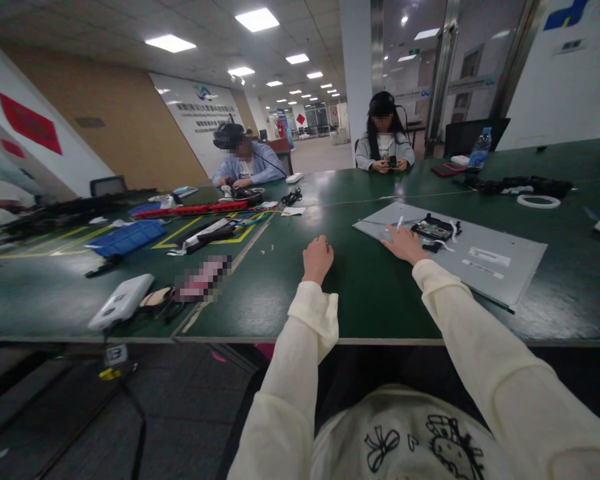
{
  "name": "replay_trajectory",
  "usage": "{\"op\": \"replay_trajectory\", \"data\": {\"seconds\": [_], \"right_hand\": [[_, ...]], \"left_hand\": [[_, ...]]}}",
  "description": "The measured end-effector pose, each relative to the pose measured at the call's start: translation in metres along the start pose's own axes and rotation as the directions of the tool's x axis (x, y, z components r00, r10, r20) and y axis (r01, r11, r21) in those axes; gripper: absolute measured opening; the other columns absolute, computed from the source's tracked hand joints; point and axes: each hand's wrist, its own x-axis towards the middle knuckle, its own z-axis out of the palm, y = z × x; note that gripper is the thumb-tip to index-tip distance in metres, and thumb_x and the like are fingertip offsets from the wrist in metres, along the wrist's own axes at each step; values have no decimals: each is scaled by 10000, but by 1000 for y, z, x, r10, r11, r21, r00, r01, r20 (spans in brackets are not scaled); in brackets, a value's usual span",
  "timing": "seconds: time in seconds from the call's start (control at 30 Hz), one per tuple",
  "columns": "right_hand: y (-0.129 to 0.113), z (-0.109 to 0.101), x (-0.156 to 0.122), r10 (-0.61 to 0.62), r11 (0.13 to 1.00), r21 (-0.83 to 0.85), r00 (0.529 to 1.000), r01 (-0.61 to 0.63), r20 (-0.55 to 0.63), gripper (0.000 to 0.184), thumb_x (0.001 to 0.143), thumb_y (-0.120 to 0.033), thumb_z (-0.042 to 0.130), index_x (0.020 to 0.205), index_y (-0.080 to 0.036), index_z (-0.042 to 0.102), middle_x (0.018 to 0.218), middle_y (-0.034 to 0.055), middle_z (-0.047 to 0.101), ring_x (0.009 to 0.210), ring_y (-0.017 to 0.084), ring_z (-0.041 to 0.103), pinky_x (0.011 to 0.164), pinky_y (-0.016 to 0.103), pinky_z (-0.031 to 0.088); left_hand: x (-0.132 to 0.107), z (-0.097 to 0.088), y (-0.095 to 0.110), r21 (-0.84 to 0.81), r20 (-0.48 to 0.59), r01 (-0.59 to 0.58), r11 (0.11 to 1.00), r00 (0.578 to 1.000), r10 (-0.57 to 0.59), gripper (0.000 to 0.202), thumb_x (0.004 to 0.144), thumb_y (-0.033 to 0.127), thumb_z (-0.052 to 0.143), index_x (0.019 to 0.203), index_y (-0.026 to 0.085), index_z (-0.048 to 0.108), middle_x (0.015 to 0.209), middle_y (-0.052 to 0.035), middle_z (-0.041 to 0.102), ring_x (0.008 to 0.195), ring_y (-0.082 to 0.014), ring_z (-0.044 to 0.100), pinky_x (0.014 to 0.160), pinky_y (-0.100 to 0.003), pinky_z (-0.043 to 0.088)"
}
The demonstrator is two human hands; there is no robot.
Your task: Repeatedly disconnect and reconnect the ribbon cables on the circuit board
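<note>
My left hand [317, 257] rests on the green table [280, 287], fingers curled into a loose fist with nothing visible in it. My right hand [404, 243] lies flat with fingers stretched out, on the near left corner of a grey metal panel [500, 267]. A small circuit board [433, 230] with white cables sits on the panel just right of my fingertips. Both arms wear cream sleeves.
Two other people sit across the table, one at the far left [245, 163], one at the far middle [384, 143]. A white device [123, 301], a blue tray [127, 238], a red bar [190, 209], a water bottle [480, 148] and a tape roll [538, 201] lie around.
</note>
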Motion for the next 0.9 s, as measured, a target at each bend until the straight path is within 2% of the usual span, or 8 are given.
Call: {"op": "replay_trajectory", "data": {"seconds": [0.13, 0.23, 0.33, 0.47, 0.6, 0.7, 0.8, 0.9], "right_hand": [[20, -3, 3, 124, 992, -16, 992, -125, -37, 644, 960, -565, 381, 1481, -188, 354, 1412, 235, 425, 1288, 396, 370, 1027, 607, 274], [36, -7, 7, 231, 973, -16, 971, -232, -58, 637, 956, -564, 379, 1451, -163, 387, 1398, 270, 418, 1276, 434, 357, 993, 668, 251], [58, -10, 13, 341, 939, -15, 934, -344, -103, 624, 962, -530, 355, 1423, -113, 406, 1392, 313, 395, 1293, 475, 328, 974, 712, 218], [89, -12, 18, 456, 886, -29, 880, -463, -135, 609, 948, -517, 352, 1405, -119, 423, 1415, 300, 376, 1322, 493, 305, 971, 733, 213], [106, -19, 13, 447, 890, -60, 890, -453, -84, 596, 935, -498, 350, 1415, -152, 421, 1437, 258, 373, 1324, 481, 325, 984, 707, 253], [103, -30, 8, 420, 902, -111, 908, -418, -8, 597, 914, -475, 390, 1420, -159, 422, 1411, 241, 413, 1306, 461, 370, 998, 681, 278], [97, -39, 2, 405, 909, -136, 911, -393, 73, 600, 903, -461, 410, 1418, -153, 426, 1372, 241, 456, 1258, 442, 443, 975, 634, 351], [100, -43, -3, 364, 925, -148, 927, -349, 89, 583, 904, -423, 413, 1415, -143, 435, 1319, 248, 498, 1202, 414, 509, 924, 570, 426]], "left_hand": [[-1, -1, 2, 6, 42, 27, 1000, 999, -27, 197, 947, 231, 445, 1119, 206, 538, 1117, -91, 624, 1029, -211, 604, 853, -323, 451], [-2, 0, 3, 15, 53, 24, 1000, 998, -25, 199, 952, 230, 438, 1125, 207, 533, 1125, -96, 619, 1036, -212, 601, 860, -328, 448], [-3, 2, 2, 34, 53, 6, 999, 999, -8, 200, 952, 227, 435, 1124, 204, 534, 1117, -97, 622, 1041, -223, 602, 863, -342, 451], [-5, 2, 3, 52, 79, -10, 999, 997, 5, 220, 958, 222, 418, 1143, 197, 534, 1137, -108, 620, 1075, -231, 595, 882, -354, 451], [-4, 5, 5, 52, 92, -39, 998, 995, 34, 223, 950, 219, 432, 1145, 195, 538, 1131, -110, 621, 1078, -243, 598, 887, -367, 458], [-2, 6, 5, 54, 89, -50, 997, 995, 45, 226, 943, 213, 440, 1141, 193, 546, 1134, -113, 621, 1079, -247, 596, 889, -370, 463], [-2, 7, 4, 53, 92, -68, 996, 994, 63, 224, 937, 210, 444, 1131, 192, 555, 1134, -112, 623, 1071, -243, 597, 880, -363, 471], [-2, 7, 4, 59, 87, -83, 995, 993, 77, 217, 930, 216, 456, 1117, 193, 562, 1117, -105, 631, 1047, -243, 602, 853, -353, 482]]}}
